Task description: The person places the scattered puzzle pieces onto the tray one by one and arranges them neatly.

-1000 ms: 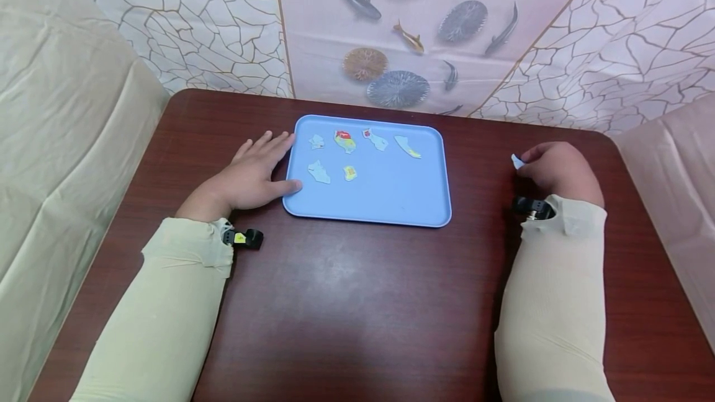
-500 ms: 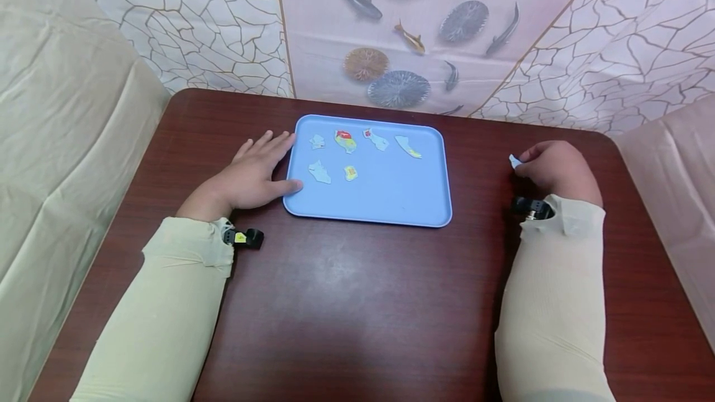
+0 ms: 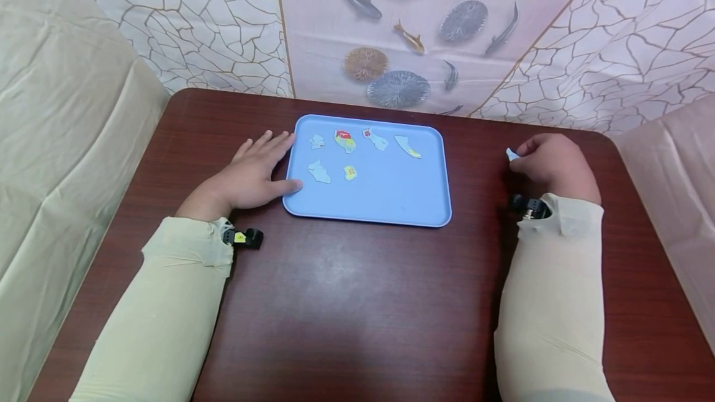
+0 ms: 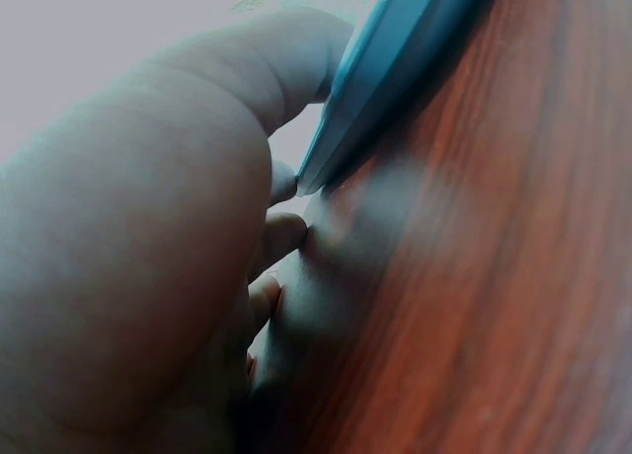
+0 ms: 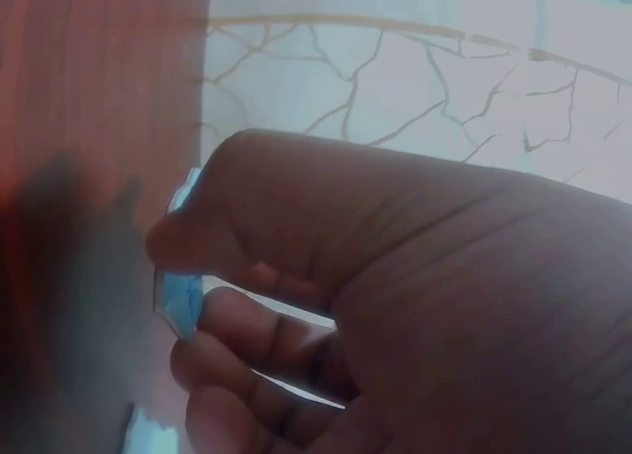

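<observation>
My left hand lies spread at the left side of a blue tray, thumb over its rim and fingertips along its edge. In the left wrist view the thumb overlaps the tray's raised side. My right hand, right of the tray, pinches a small, irregular light-blue piece between thumb and fingers. That piece shows partly behind the thumb in the right wrist view. Inside the tray lie several jagged flat pieces, among them a red-and-yellow one and a small yellow one.
Another pale piece shows at the lower edge of the right wrist view, near the fingers. The dark red-brown table backs onto a patterned cloth, with pale drapes at both sides. A black wrist camera sits at the left cuff.
My right hand has shifted slightly away from the body and toward the tray, still pinching the light-blue piece. The left hand and tray have stayed put.
</observation>
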`<state>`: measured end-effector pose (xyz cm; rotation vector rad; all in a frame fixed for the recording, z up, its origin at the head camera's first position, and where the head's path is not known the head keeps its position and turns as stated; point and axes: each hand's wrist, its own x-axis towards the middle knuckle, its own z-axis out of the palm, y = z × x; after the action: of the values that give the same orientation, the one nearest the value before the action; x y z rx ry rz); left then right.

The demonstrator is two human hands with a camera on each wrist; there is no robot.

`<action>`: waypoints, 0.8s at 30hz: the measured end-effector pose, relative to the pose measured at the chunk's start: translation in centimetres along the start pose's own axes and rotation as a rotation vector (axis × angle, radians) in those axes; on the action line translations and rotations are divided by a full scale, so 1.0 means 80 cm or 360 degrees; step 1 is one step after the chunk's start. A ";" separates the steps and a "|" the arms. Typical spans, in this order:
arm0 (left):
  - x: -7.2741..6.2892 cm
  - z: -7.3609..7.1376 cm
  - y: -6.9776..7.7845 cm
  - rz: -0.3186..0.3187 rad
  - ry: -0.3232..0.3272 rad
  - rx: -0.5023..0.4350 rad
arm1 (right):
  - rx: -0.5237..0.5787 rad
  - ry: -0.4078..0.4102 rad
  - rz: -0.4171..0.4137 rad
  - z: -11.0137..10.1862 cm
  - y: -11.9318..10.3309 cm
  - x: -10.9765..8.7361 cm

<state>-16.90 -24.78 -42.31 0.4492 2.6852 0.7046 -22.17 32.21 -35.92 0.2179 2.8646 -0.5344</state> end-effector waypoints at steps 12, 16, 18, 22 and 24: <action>0.000 0.001 -0.003 -0.0002 0.0000 0.0009 | -0.0014 0.0046 -0.0063 -0.010 -0.034 -0.013; 0.000 0.001 -0.003 -0.0004 0.0000 0.0007 | -0.0008 0.0053 -0.0122 -0.014 -0.046 -0.017; 0.000 0.001 -0.003 -0.0005 0.0000 0.0007 | 0.0005 0.0052 -0.0146 -0.015 -0.053 -0.019; 0.000 0.001 -0.002 -0.0006 -0.0001 0.0010 | -0.0001 0.0059 -0.0198 -0.016 -0.065 -0.021; 0.000 0.000 -0.002 -0.0008 -0.0002 0.0011 | -0.0019 0.0067 -0.0224 -0.016 -0.072 -0.023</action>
<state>-16.94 -24.90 -42.42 0.4447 2.6874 0.6935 -21.66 27.19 -32.38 0.0257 2.9385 -0.5443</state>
